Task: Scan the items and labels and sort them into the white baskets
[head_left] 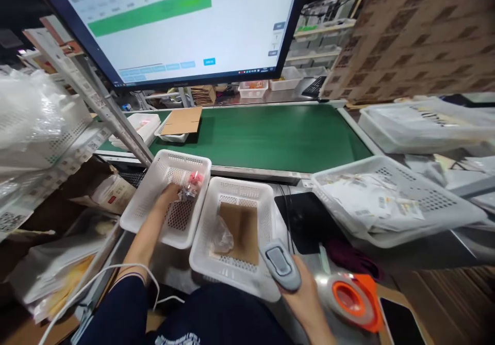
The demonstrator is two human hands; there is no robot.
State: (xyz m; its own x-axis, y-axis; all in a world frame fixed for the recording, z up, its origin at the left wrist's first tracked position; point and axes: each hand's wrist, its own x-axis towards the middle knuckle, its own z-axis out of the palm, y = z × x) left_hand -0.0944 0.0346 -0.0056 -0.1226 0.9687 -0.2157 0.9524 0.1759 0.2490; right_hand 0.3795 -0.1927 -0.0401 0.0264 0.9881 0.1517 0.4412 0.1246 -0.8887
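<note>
Right hand (303, 288) grips scanner (281, 265); left hand (171, 194) at clear packet (192, 185), can't tell if gripping. Pinch packet's edge, keep scanner off basket (266, 208) rim.

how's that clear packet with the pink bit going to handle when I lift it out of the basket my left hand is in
The clear packet will probably flex, since its film looks crinkled. The film's shine suggests it could be slippery. It is likely light, being small beside the left hand, though its contents are hard to make out.
</note>
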